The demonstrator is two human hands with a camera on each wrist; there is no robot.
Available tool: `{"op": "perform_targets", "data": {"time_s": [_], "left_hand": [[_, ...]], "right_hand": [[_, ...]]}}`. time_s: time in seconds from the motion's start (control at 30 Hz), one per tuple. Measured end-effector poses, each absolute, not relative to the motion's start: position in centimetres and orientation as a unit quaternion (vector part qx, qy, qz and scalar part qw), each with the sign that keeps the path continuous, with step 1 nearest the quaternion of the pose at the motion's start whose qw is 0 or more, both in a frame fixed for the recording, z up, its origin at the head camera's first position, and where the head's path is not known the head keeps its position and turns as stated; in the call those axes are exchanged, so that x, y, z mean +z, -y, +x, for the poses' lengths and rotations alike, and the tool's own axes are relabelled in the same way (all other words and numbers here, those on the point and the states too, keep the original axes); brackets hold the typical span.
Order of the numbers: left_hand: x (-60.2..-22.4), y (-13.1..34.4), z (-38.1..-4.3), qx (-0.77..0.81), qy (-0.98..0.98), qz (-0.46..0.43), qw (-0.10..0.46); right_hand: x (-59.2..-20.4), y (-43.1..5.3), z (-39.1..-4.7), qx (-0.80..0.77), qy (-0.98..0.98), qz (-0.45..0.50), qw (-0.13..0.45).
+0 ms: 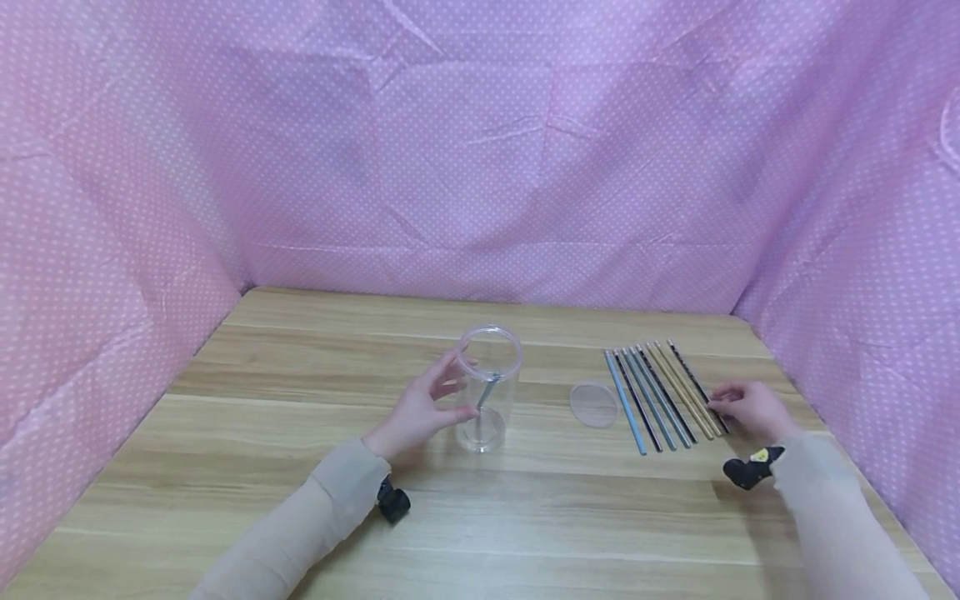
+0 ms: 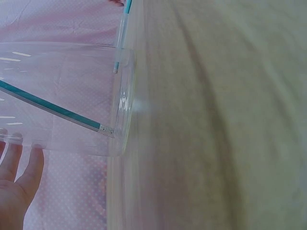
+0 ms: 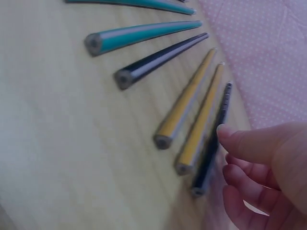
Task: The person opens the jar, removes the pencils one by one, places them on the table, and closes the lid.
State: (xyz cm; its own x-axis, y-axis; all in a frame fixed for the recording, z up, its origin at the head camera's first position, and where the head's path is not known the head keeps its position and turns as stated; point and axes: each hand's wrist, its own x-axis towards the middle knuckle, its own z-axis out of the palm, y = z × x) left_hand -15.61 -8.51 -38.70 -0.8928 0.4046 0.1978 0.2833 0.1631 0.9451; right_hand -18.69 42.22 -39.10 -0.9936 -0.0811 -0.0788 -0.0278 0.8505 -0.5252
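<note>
My left hand (image 1: pixel 420 412) holds a tall clear plastic cylinder (image 1: pixel 510 400), thumb at its near side and fingers around the far side. The cylinder stands upright on the table with its top open. Inside it leans one blue-green pencil (image 2: pixel 53 108), its metal-banded end down at the base. My right hand (image 1: pixel 753 410) is at the rightmost black pencil (image 3: pixel 208 155) of a row lying on the table. In the right wrist view the thumb tip lies on that pencil's side, with curled fingers along its other side.
Left of the black pencil lie two gold pencils (image 3: pixel 189 103), then several blue and black pencils (image 1: pixel 652 404) side by side. A clear round lid (image 1: pixel 594 405) lies between cylinder and pencils. Pink dotted cloth (image 1: pixel 480 167) hangs around the wooden table (image 1: pixel 525 525).
</note>
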Motion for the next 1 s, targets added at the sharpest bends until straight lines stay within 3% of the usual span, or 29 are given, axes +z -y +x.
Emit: {"op": "perform_targets", "data": {"time_s": [0.4,1.0], "left_hand": [[-38.5,8.5,-15.6,0.61,-0.757,0.23,0.045],[-38.8,8.4,-15.7,0.61,-0.755,0.236,0.041]], "right_hand": [[-35.8,-40.6,-19.0,-0.257,-0.964,-0.061,0.004],[-33.4,-31.3,-18.2,-0.283,-0.944,-0.167,-0.003]]}}
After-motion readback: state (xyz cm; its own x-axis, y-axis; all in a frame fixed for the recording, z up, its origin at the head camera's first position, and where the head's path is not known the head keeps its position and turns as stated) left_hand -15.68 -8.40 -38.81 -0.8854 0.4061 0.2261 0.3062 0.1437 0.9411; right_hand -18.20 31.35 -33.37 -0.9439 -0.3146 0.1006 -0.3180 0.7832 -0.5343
